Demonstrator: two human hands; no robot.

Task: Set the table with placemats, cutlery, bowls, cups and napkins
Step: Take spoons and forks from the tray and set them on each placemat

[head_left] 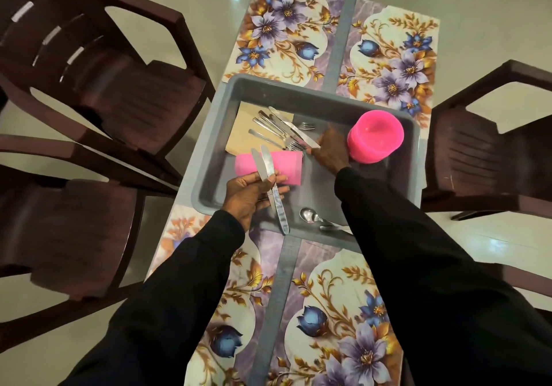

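A grey tray [209, 158] sits mid-table on floral placemats [388, 57]. My left hand [248, 197] grips two table knives [276, 200] over the tray's near left corner, blades pointing away. My right hand [328, 152] reaches into the tray and pinches the tip end of another knife [294, 130] lying on a pile of forks [270, 130]. Beige napkins [242, 131] lie beneath that cutlery. Pink cups [286, 167] lie on their side beside my left hand. A stack of pink bowls [376, 137] stands in the tray's right part. Spoons [310, 215] rest near the front wall.
Dark brown plastic chairs stand around the table: two on the left [98, 80], [68, 230] and one on the right [484, 149]. More floral placemats [343, 326] cover the near end of the table. The pale tiled floor [493, 245] shows beyond the edges.
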